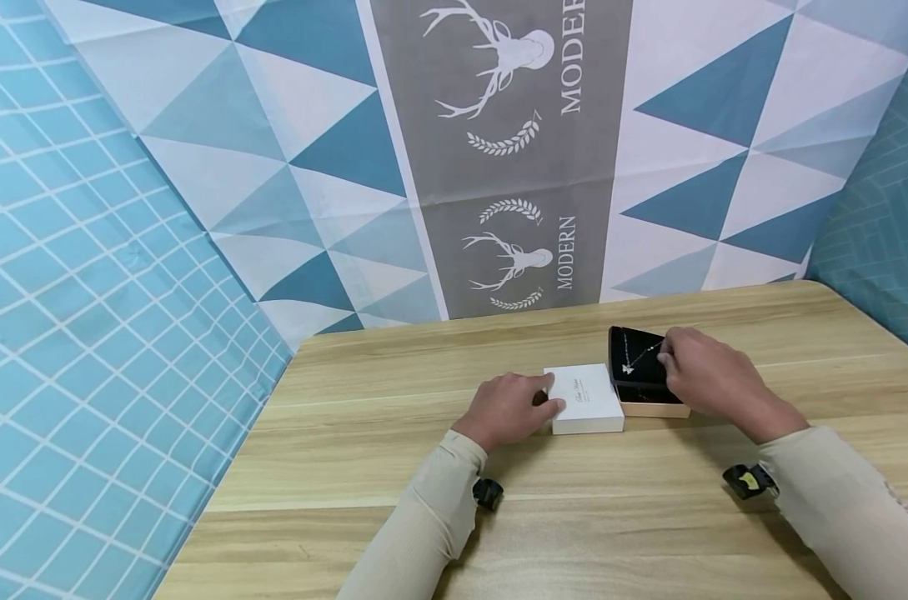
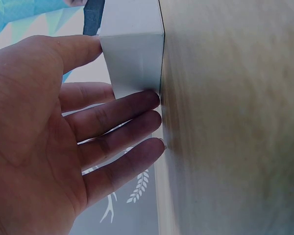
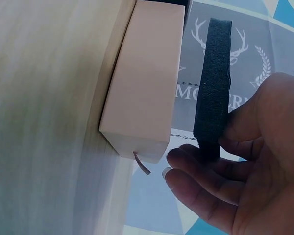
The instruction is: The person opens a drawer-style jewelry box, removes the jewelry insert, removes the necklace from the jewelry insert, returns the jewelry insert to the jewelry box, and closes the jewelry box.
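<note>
Here, black foam pad (image 3: 214,73), silvery necklace (image 1: 628,368), right hand (image 1: 710,375) pinching pad, left hand (image 1: 506,408) outspread

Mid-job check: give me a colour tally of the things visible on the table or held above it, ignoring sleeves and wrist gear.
White: 1, rectangular box with printed lettering
Pink: 1, rectangular box with a short ribbon tab
Black: 1, rectangular foam-like pad
Silver: 1, fine chain necklace with a small pendant
Total: 4
</note>
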Motion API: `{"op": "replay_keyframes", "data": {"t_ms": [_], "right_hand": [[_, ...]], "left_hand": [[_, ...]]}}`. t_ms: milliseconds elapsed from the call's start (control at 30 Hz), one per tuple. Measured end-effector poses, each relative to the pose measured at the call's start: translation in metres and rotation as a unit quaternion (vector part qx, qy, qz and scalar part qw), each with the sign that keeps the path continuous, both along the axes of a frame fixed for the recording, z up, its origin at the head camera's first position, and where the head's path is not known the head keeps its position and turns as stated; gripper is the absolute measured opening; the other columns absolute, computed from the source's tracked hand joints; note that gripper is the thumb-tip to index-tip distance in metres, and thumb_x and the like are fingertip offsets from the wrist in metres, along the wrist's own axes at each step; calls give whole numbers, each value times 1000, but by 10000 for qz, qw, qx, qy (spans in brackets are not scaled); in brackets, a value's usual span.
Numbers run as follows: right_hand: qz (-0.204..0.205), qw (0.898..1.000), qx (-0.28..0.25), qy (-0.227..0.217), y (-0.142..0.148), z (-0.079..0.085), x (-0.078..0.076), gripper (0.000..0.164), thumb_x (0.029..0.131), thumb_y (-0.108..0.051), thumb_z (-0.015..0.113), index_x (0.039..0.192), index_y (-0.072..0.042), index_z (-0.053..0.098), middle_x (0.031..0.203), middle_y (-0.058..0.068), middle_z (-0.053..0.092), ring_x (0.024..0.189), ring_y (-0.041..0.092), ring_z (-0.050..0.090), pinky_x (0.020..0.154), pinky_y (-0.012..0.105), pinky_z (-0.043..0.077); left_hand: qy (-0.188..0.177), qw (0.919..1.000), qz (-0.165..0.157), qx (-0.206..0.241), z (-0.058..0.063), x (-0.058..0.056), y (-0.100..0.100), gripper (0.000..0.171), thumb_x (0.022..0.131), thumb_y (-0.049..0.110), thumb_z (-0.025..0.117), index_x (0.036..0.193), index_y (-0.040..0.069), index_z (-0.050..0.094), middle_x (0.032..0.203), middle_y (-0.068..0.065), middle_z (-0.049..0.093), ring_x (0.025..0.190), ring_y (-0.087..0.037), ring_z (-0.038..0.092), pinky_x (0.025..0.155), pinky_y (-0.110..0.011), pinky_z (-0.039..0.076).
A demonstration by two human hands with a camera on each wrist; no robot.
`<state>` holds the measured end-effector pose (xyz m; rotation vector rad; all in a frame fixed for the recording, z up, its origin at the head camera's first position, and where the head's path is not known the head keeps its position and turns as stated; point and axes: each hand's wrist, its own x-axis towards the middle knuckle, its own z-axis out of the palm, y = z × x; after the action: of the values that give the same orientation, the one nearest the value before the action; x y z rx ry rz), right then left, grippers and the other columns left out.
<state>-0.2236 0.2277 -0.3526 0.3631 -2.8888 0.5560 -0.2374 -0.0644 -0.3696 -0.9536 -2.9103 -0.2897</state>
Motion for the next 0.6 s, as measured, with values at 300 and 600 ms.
{"op": "replay_keyframes", "data": {"t_ms": [300, 600], "right_hand": [[59, 9998, -91, 163, -7, 1, 2, 14, 101, -9, 53, 101, 3, 60, 90, 12, 62, 66, 19, 53, 57, 39, 46], [41, 9996, -112, 274, -8, 1, 3, 13, 101, -10, 53, 102, 2, 59, 88, 10, 62, 65, 19, 51, 57, 38, 44]], "left_hand": [[-21, 10000, -13, 32, -2, -1, -1, 29, 101, 44, 56, 115, 20, 66, 67, 6, 51, 66, -10, 51, 58, -29, 41], [-53, 10000, -45, 30, -1, -1, -1, 31, 102, 44, 56, 118, 20, 66, 68, 6, 52, 66, -10, 51, 59, -28, 42]]}}
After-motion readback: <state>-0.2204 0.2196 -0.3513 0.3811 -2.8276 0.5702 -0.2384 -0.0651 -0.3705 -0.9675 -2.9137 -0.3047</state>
